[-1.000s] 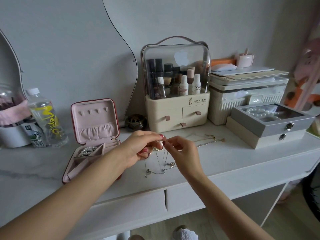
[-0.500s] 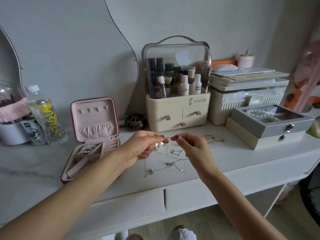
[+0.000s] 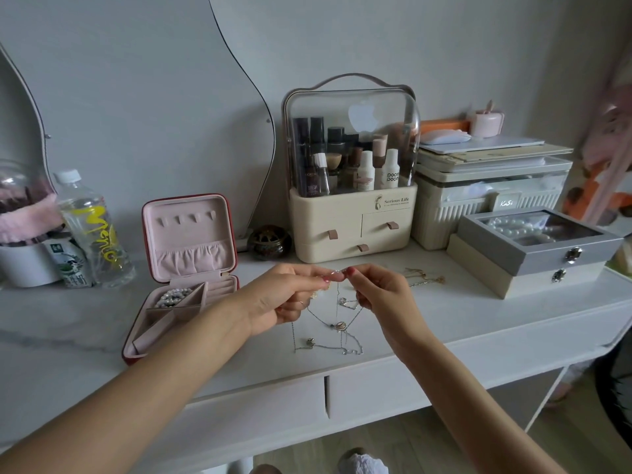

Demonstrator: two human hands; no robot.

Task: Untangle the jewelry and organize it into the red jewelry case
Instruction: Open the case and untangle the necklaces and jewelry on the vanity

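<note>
Tangled chains (image 3: pixel 337 328): pinched by left hand (image 3: pixel 284 299) and right hand (image 3: pixel 383 295) fingers. Red case (image 3: pixel 181 278): open, pearls (image 3: pixel 172 296) stowed; chains remain.

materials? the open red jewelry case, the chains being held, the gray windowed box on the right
Open red jewelry case: matte pink, velvet-like lining; red shell, likely faux leather.
Thin tangled chains: fine links glinting silver, probably metal.
Gray windowed box: matte fabric-like covering, clear lid panel showing pearls, shiny metal clasp.

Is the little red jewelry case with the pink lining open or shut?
Open. The red jewelry case has its pink-lined lid standing upright, and the tray compartments show, one holding a pearl strand.
</note>
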